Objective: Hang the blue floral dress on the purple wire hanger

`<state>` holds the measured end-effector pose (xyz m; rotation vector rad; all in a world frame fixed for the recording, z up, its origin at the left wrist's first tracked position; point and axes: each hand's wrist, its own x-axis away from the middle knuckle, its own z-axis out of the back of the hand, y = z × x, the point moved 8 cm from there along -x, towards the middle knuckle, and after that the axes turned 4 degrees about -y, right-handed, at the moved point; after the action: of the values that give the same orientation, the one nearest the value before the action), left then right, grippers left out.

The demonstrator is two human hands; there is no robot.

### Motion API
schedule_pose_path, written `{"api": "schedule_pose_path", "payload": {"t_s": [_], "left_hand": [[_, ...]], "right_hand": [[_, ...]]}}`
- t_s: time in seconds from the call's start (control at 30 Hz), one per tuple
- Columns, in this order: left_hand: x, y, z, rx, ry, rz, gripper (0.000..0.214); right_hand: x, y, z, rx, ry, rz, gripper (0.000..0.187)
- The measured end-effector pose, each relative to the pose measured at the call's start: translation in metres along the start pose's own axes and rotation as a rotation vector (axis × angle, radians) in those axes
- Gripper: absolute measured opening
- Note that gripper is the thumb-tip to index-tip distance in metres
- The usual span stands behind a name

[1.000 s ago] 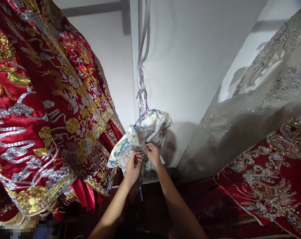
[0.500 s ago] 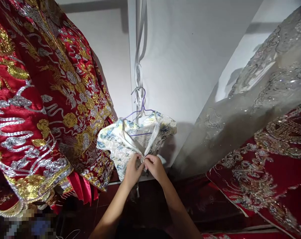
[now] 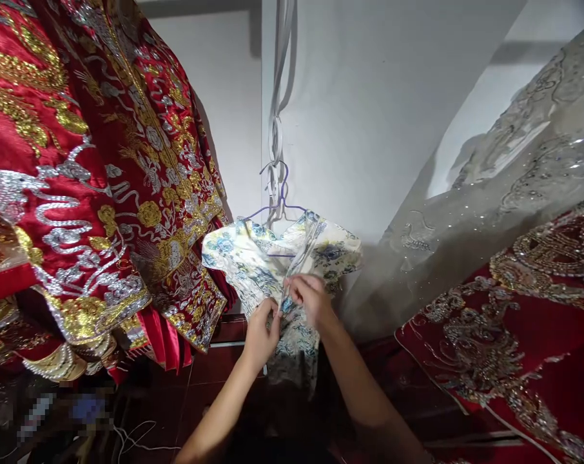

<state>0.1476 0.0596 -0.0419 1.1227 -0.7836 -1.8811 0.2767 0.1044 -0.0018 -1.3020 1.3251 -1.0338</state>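
A short-sleeved dress (image 3: 241, 264) in white with blue and yellow flowers hangs from a thin purple hanger (image 3: 283, 187). Its V-shaped front opening faces me. My left hand (image 3: 263, 332) pinches the cloth low on the front, at the lower end of the opening. Slightly higher and to the right, my right hand (image 3: 312, 299) is closed, its thumb and fingers pressed together at the edge of the opening. Some blur and the curled fingers hide what that pinch holds. Below the hands the dress falls into shadow.
White straps (image 3: 276, 129) carry the hanger against a white wall (image 3: 354, 116). Red jackets (image 3: 149, 187) with gold and silver embroidery hang at left. A sheer beaded gown (image 3: 470, 225) and a red beaded garment (image 3: 505, 348) are at right. A thin white cable (image 3: 142, 444) lies at lower left.
My right hand has moved up and right along the front opening, away from my left hand. The opening looks narrower, and more of the dress shows below the hands. The view has shifted slightly.
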Motion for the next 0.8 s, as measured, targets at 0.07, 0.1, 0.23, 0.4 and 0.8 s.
{"api": "schedule_pose_path", "payload": {"t_s": [0.07, 0.1, 0.23, 0.4, 0.8], "left_hand": [[-0.001, 0.004, 0.000, -0.037, -0.028, 0.002, 0.015], [-0.002, 0.006, 0.000, -0.065, -0.048, 0.002, 0.014], [-0.009, 0.010, 0.000, -0.195, -0.195, 0.009, 0.010], [-0.041, 0.038, 0.028, -0.114, -0.311, -0.030, 0.010], [-0.146, 0.142, 0.116, -0.215, 0.160, -0.448, 0.016]], "right_hand": [[-0.019, -0.042, -0.004, 0.013, 0.013, 0.066, 0.018], [-0.027, -0.063, -0.006, 0.012, 0.037, 0.101, 0.016], [-0.039, -0.122, -0.010, -0.068, 0.126, 0.227, 0.013], [-0.025, -0.122, -0.024, 0.087, 0.042, 0.256, 0.016], [-0.041, -0.090, -0.010, 0.493, 0.244, 0.340, 0.021]]}}
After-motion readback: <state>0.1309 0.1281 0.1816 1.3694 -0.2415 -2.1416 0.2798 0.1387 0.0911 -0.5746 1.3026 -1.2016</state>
